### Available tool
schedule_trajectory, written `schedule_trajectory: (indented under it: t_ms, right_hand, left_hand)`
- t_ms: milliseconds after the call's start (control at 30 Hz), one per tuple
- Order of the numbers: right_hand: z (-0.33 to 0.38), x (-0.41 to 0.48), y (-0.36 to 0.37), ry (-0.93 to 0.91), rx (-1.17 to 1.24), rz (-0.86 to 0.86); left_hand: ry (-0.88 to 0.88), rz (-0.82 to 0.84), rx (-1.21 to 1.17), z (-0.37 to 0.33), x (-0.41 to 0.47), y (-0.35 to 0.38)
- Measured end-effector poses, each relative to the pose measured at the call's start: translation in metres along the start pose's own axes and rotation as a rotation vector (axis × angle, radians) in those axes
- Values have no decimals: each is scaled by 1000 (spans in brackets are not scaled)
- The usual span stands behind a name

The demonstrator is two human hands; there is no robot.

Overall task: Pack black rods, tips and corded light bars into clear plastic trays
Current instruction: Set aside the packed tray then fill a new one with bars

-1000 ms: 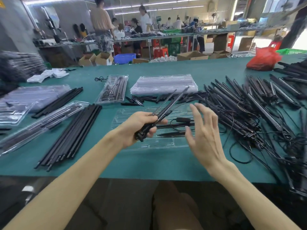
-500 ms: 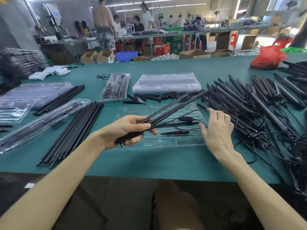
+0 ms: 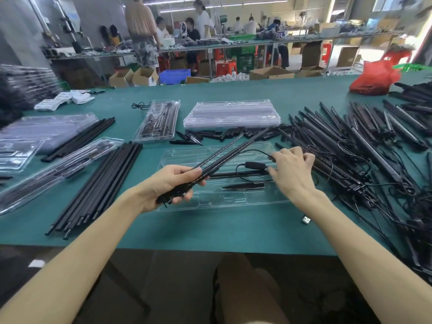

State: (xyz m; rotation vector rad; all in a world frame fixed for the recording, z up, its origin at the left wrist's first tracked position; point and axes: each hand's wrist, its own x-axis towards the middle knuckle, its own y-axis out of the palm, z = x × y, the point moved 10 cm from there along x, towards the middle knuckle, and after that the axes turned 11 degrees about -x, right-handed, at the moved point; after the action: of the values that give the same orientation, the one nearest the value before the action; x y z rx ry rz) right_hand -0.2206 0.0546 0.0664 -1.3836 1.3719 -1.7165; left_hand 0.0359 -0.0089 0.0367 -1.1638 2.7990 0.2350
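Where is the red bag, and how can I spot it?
Start at the big green table. Look to its far right side, beyond the heap of black light bars. The red bag sits there, crumpled, the only red thing on the table.

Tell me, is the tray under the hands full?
Partly filled: the clear tray holds a black rod and a pointed tip; other slots look bare, and the left hand grips the light bars above it.
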Motion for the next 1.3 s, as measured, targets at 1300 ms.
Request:
schedule_trajectory:
  t_ms: [1300]
  right_hand:
    - [34, -19, -21, -293, -158, -115]
  left_hand:
    - [71, -61, 314, 0, 10, 0]
